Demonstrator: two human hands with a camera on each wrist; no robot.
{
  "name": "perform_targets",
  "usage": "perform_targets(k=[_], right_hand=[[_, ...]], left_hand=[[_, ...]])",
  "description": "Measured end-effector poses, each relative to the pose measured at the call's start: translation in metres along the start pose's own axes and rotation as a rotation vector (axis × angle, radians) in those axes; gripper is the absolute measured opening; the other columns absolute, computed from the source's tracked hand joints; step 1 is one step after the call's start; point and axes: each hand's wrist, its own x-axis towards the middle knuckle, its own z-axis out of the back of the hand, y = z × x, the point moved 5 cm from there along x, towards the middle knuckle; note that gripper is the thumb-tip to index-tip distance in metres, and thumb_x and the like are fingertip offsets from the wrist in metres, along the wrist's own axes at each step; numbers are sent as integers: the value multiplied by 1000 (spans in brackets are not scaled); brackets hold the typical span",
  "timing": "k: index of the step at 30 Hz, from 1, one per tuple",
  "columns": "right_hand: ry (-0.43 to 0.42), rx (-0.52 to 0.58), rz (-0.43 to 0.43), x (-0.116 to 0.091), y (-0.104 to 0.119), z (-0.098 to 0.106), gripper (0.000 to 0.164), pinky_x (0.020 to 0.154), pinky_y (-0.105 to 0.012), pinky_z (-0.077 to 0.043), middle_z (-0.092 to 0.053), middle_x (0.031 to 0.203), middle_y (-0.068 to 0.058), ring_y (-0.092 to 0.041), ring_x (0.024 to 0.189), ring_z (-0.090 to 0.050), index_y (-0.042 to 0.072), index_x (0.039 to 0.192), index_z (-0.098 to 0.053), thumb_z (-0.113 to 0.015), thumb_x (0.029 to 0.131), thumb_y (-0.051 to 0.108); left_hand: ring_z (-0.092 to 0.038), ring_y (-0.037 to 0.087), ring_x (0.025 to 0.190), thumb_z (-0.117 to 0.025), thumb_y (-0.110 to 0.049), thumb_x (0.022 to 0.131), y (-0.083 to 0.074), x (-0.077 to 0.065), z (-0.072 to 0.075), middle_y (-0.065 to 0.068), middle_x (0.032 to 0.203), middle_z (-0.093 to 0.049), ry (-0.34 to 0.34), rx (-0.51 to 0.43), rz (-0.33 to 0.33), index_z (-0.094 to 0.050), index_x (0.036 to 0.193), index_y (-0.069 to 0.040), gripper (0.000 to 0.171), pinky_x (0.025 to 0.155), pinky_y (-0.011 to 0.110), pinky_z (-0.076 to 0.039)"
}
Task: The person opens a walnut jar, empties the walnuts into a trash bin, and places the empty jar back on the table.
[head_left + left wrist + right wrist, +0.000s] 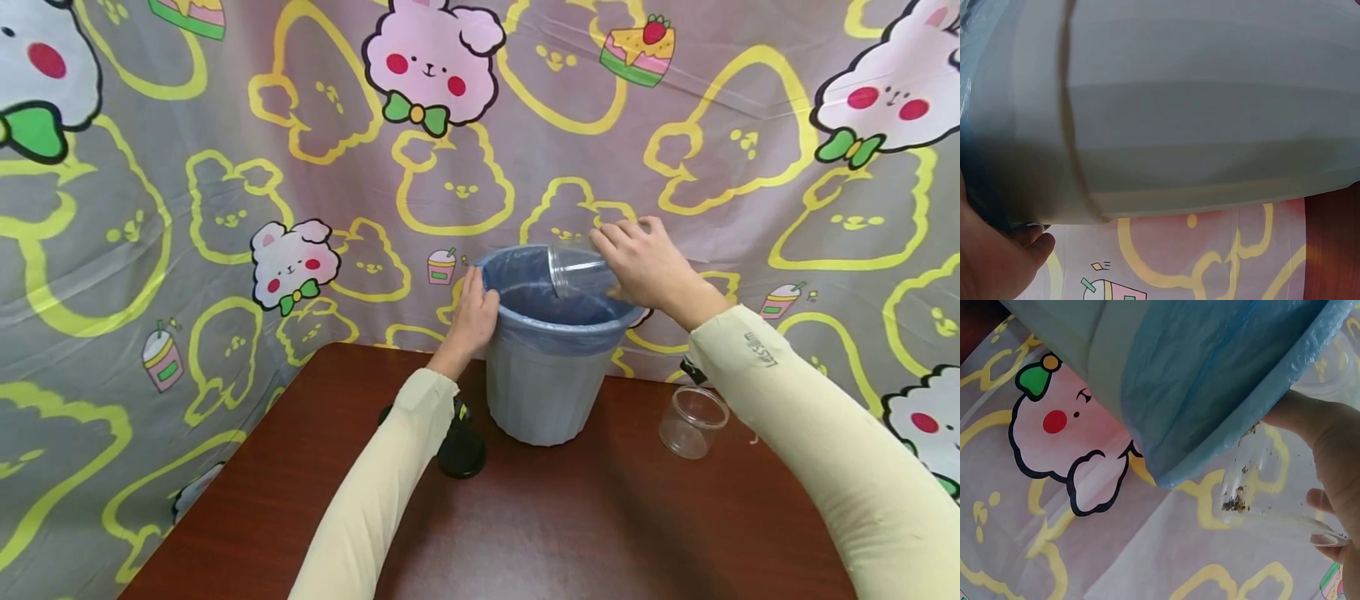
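Note:
A grey trash bin (547,392) lined with a blue plastic bag (517,279) stands upright on the table. My left hand (474,312) holds its rim at the left side; in the left wrist view that hand (997,256) shows at the lower left, by the bin's wall (1210,112). My right hand (645,262) grips a clear jar (581,273) tipped on its side, its mouth over the bin's opening. Small dark bits (1235,503) cling to the inside of the jar in the right wrist view. What lies deep in the bin is hidden.
A second clear jar (693,422) stands on the dark red wooden table (555,517), right of the bin. Left of the bin lies a black round object (461,454), partly behind my left sleeve. A patterned curtain (442,183) hangs close behind the bin.

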Motion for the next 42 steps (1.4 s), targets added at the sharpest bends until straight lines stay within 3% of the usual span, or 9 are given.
perform_targets(k=[7, 13, 20, 33, 42], right_hand=[[58, -67, -16, -1, -7, -1, 99, 88, -60, -36, -53, 118, -21, -40, 107, -50, -1, 129, -46, -93, 49, 34], [82, -94, -6, -9, -10, 1, 94, 90, -63, -33, -55, 116, -19, -38, 107, -49, -1, 127, -49, -93, 48, 26], [58, -95, 82, -16, -7, 8, 92, 94, -65, -28, -54, 121, -17, -37, 112, -48, 0, 126, -51, -93, 45, 15], [-2, -96, 169, -21, 2, 25, 94, 96, -63, -29, -53, 121, -17, -36, 115, -46, 1, 129, -50, -92, 46, 16], [-30, 9, 76, -19, 6, 28, 96, 92, -63, -31, -54, 123, -18, -37, 111, -49, -1, 128, -49, -92, 46, 24]], left_hand=[[-8, 22, 143, -29, -22, 94, -2, 0, -1, 14, 157, -8, -19, 9, -18, -16, 149, 3, 63, 113, 36, -10], [-8, 22, 143, -30, -20, 95, -3, 0, -3, 13, 157, -7, -10, 3, -21, -15, 149, 3, 61, 114, 37, -10], [-8, 21, 143, -28, -23, 94, -2, 0, -2, 14, 157, -7, -12, 25, -18, -15, 149, 3, 63, 114, 35, -10], [-8, 22, 143, -29, -23, 92, -2, 1, 2, 16, 156, -8, -22, 8, -19, -15, 149, 4, 64, 113, 35, -10], [-9, 23, 143, -29, -21, 92, -3, 0, -1, 17, 156, -9, -20, 7, -30, -16, 148, 5, 63, 113, 36, -10]])
